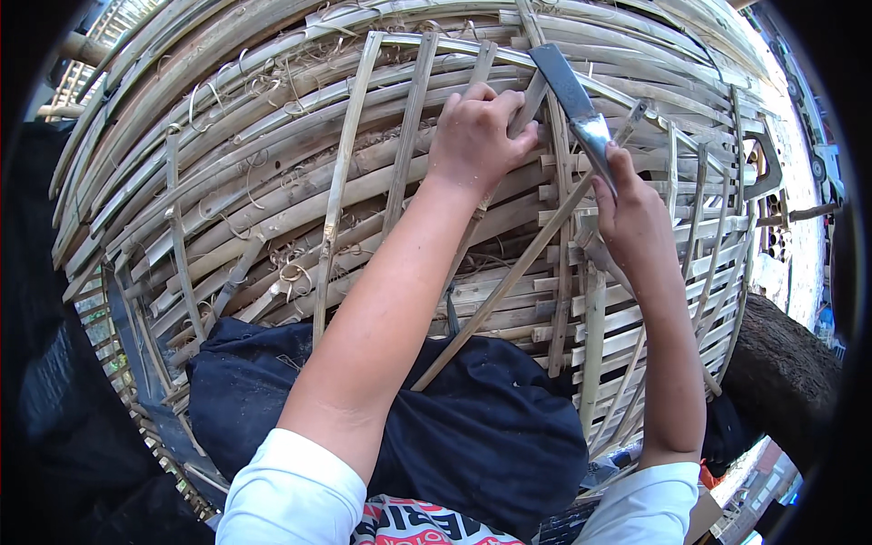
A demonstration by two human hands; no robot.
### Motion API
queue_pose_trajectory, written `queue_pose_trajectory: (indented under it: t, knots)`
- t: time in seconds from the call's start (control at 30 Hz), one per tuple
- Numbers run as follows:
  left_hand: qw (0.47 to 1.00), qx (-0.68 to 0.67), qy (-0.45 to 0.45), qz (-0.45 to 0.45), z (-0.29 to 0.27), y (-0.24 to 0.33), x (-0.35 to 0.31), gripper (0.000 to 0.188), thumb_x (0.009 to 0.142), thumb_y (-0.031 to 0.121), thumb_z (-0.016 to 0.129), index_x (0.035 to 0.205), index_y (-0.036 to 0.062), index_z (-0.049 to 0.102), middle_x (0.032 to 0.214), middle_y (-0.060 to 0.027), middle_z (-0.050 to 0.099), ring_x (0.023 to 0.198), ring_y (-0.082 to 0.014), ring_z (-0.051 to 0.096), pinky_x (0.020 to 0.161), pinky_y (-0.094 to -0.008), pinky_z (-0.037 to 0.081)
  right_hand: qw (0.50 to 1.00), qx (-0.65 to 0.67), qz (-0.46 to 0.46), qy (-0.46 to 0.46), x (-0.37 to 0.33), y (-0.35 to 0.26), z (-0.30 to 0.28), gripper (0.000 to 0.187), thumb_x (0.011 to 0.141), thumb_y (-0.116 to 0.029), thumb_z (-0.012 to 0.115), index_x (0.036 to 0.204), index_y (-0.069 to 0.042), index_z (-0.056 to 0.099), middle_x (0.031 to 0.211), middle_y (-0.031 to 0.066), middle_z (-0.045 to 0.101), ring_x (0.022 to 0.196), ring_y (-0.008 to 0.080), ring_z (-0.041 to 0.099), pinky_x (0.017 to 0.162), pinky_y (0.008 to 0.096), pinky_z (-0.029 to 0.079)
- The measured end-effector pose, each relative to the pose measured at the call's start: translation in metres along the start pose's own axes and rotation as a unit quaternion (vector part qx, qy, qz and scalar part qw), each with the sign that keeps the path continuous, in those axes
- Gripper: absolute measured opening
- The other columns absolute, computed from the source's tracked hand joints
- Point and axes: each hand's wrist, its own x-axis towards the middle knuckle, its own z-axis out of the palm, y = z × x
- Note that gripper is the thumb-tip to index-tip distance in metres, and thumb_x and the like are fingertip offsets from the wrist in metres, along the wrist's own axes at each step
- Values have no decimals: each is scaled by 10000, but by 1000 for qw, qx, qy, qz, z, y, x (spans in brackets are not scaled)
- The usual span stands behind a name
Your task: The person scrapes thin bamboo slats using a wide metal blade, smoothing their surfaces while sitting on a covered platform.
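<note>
A narrow, greyish-tan bamboo strip [529, 107] is being held at the upper middle of the view, in front of a broad, curved expanse of tan split-bamboo slats [282, 218]. It is being gripped by the left hand [477, 136], whose fingers are being curled closed around it, its upper end showing past the knuckles. Just to the right, a wide, flat, grey metal blade [572, 107] is being held upright, tilted to the left, by the right hand [638, 216]; its lower end is being enclosed by the fingers. Whether the strip is being touched by the blade cannot be told. Behind the blade, a long, thin bamboo stick [510, 275] is being seen slanting down to a black cloth [481, 418] that is being draped over the lap.

Good work is probably being served by a firm left grip, with the thumb being placed clear of the blade's edge, and by the blade being lined up with the grain and guided with light, even pressure.
</note>
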Motion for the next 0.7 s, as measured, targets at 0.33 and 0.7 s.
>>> queue_pose_trajectory:
  t: [0.33,0.7]
  knots:
    - [1000,-7,4,-12,-1,-2,2,296,739,265,784,969,85,736,678,-25,599,720,-230,625,725,-384,511,997,-39,-2,-62,11,-14,-20,345,972,-179,565,1291,-119,449,974,237,680,867,468,655,689,543,498]
    - [1000,-8,3,-15,1,-2,0,308,739,274,784,989,98,743,737,-47,614,728,-247,632,723,-401,522,990,-71,62,-102,5,-1,-2,321,1000,-220,524,1294,-133,427,949,264,682,867,488,654,702,542,498]
